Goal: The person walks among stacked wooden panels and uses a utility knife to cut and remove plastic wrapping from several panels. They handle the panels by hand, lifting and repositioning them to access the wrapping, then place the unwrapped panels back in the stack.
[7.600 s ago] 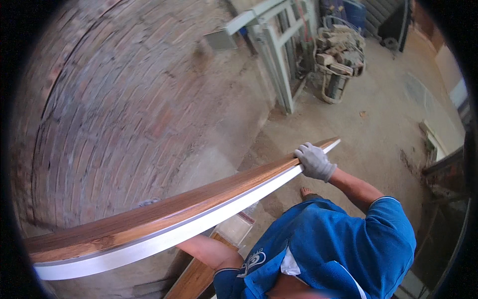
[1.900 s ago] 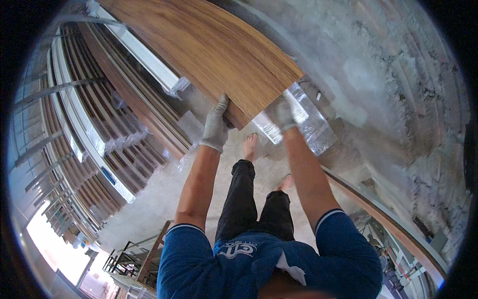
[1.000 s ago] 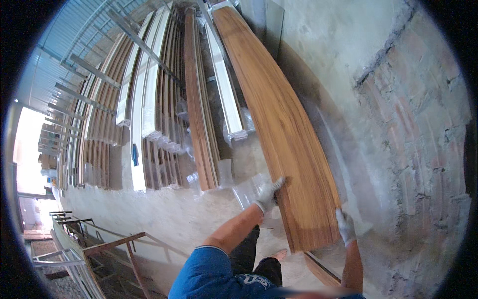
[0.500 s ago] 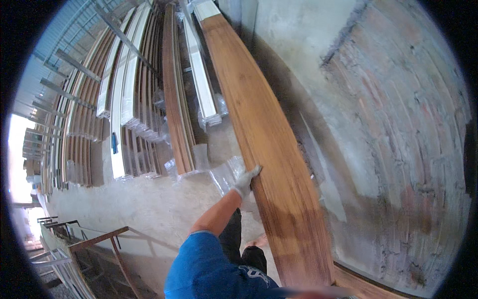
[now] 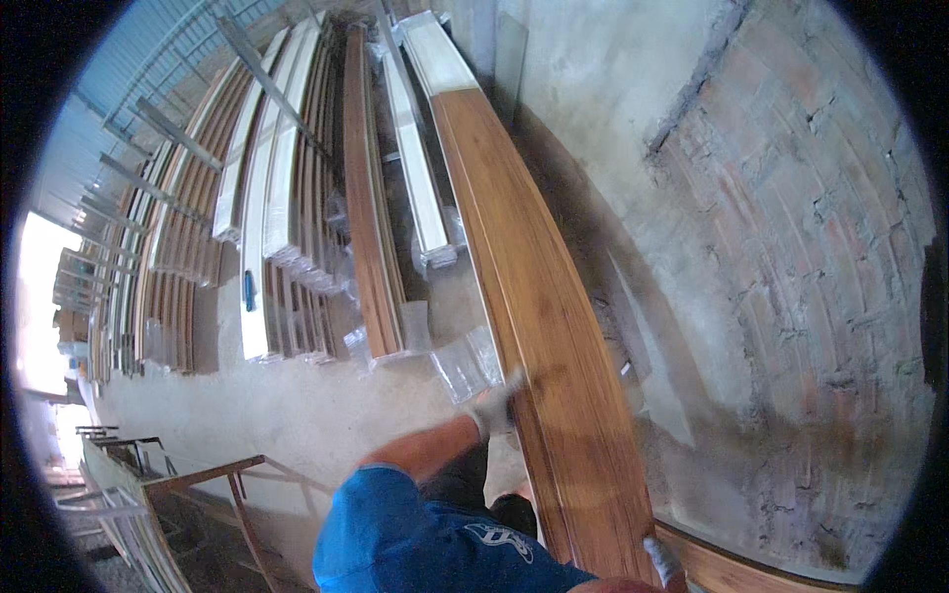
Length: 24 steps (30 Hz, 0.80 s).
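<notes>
A long wood-grain panel (image 5: pixel 549 287) slants from the far end down to the lower edge, right of my body. My left hand (image 5: pixel 497 400), in a pale glove and smeared by motion, grips the panel's left edge with its thumb side on top. Farther down, my right hand (image 5: pixel 665 565), also gloved, holds the right edge near the bottom of the view. Its arm is mostly hidden. The panel's far end carries a whitish section (image 5: pixel 438 59). Beneath the near end on the right, another brown board (image 5: pixel 732 573) shows.
Bundles of white and brown plank stacks (image 5: pixel 287 227), wrapped in clear plastic, lie to the left. A blue tool-like object (image 5: pixel 249 291) rests on one. Clear plastic sheeting (image 5: pixel 463 368) lies near my left hand. A rusty metal frame (image 5: pixel 203 474) stands lower left; a rough wall (image 5: pixel 791 296) rises right.
My left hand has slid nearer along the panel's left edge. My right hand now shows on the right edge. The whole view has shifted slightly, with more of the whitish far end visible.
</notes>
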Motion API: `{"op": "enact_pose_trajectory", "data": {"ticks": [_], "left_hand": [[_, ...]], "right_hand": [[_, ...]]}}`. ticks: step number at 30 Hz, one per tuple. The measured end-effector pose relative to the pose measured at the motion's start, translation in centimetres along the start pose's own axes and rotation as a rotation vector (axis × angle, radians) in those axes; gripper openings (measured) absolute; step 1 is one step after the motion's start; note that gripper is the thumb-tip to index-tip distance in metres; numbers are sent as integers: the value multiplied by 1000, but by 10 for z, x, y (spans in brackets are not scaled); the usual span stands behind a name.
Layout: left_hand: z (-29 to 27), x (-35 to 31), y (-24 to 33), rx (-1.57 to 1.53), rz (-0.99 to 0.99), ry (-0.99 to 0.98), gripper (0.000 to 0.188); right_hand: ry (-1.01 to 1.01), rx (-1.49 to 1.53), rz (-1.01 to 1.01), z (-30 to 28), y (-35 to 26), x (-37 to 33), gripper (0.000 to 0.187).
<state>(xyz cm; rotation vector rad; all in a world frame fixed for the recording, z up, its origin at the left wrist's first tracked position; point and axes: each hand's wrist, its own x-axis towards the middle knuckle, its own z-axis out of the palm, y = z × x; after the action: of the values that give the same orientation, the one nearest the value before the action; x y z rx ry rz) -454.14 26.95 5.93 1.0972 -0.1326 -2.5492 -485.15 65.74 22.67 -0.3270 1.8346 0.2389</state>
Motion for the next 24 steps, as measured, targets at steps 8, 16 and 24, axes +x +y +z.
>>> {"op": "enact_pose_trajectory", "data": {"ticks": [8,16,24], "left_hand": [[-67,75,51,37,193,291,72],[-84,16,-17,-97,128,294,78],[-51,-59,-114,-42,203,76,80]], "right_hand": [[-156,571,-366,54,-28,-42,58],[249,462,-461,130,-99,37,62],[694,-36,-229,169,-9,-137,64]]}}
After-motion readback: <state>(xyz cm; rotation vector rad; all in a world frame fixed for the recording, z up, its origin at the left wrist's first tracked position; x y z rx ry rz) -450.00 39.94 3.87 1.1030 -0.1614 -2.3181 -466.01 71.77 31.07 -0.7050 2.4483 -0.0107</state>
